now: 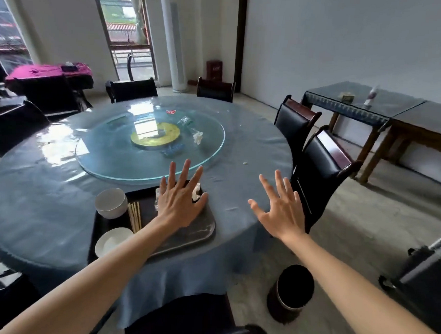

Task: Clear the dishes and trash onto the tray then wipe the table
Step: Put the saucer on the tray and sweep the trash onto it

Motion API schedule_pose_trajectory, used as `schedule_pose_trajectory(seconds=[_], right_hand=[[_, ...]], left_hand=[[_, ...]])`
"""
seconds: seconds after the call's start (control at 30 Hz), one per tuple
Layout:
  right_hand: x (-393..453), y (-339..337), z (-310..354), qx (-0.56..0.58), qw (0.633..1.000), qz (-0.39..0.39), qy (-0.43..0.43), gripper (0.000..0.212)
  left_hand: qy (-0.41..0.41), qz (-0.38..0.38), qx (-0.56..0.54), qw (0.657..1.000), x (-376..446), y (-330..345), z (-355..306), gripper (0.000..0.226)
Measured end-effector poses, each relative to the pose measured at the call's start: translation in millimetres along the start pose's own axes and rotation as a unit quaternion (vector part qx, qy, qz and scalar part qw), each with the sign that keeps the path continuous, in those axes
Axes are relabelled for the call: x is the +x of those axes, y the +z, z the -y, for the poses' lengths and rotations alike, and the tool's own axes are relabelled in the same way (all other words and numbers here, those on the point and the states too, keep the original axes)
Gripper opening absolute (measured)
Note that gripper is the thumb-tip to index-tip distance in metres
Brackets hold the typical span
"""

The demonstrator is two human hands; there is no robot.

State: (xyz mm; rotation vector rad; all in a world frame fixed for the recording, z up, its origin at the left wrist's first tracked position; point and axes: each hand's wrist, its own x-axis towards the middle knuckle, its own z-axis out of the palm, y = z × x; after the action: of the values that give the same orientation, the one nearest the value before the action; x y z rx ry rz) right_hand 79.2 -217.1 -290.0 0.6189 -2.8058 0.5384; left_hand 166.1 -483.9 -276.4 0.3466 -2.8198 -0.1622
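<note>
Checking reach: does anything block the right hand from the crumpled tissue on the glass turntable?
Nothing visible does. The right hand hovers open; only bare tablecloth and glass lie between it and the tissue.

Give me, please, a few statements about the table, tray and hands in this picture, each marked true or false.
1. Both hands are open and hold nothing. True: the left hand and right hand have spread fingers.
2. The chopsticks lie on the tray. True.
3. The glass turntable is free of trash. False: a crumpled tissue and a clear wrapper lie on it.
4. Both white bowls stand off the tray. False: the upper bowl and lower bowl stand on it.
</note>
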Motion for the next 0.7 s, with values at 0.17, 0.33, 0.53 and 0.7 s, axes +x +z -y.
schedule_pose_trajectory(seconds=[0.17,0.33,0.53,0.7], right_hand=[[68,-19,-52,-0.006,0.999,0.004,-0.037,0.081],[132,-39,-103,0.006,0.998,-0.001,-0.059,0.079],[206,-30,-165,0.024,0.994,0.041,-0.098,0.081],[249,-20,-181,0.024,0.986,0.063,-0.154,0.077]], left_hand=[[-0.01,0.006,0.0,1.0,41,11,-50,0.083],[-0.014,-0.013,-0.005,1.0,93,14,-95,0.081],[-0.085,-0.011,0.02,0.996,145,36,-149,0.078],[-0.142,-0.005,0.041,0.989,157,45,-158,0.078]])
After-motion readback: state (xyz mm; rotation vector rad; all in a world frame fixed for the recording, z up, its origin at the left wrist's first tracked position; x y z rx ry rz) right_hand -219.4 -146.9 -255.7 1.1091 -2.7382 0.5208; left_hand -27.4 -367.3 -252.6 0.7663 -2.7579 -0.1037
